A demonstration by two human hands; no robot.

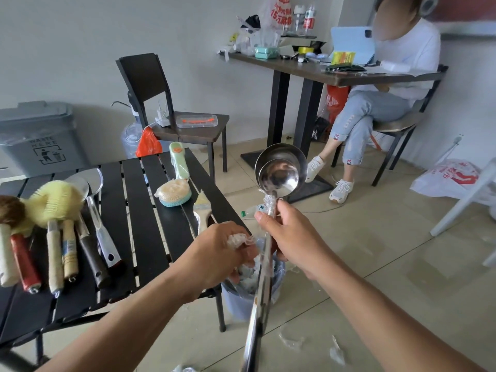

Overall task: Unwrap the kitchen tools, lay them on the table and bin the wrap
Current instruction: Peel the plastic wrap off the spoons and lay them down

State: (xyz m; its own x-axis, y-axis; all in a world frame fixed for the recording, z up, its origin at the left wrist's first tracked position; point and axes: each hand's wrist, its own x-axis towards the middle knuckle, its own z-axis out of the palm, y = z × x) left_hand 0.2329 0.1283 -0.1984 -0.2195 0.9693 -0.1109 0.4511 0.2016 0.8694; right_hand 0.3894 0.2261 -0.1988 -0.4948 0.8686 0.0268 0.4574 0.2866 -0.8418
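My right hand (288, 234) grips the handles of two steel ladles (280, 171), bowls up and nested, over the small bin (236, 299). Clear plastic wrap (269, 204) still clings to the handles just below the bowls. My left hand (225, 248) holds a crumpled wad of wrap (237, 239) right above the bin. On the black slatted table (150, 237) lie several unwrapped tools: brushes (55, 202), a skimmer (91, 189), a pastry brush (201, 208), a sponge (174, 193) and a green-handled brush (178, 159).
A grey waste bin (40, 138) stands behind the table at the left. A dark chair (171, 114) with a clear box is beyond. A seated person (375, 103) is at another table (322, 71) at the right. Scraps of wrap (335, 353) lie on the tiled floor.
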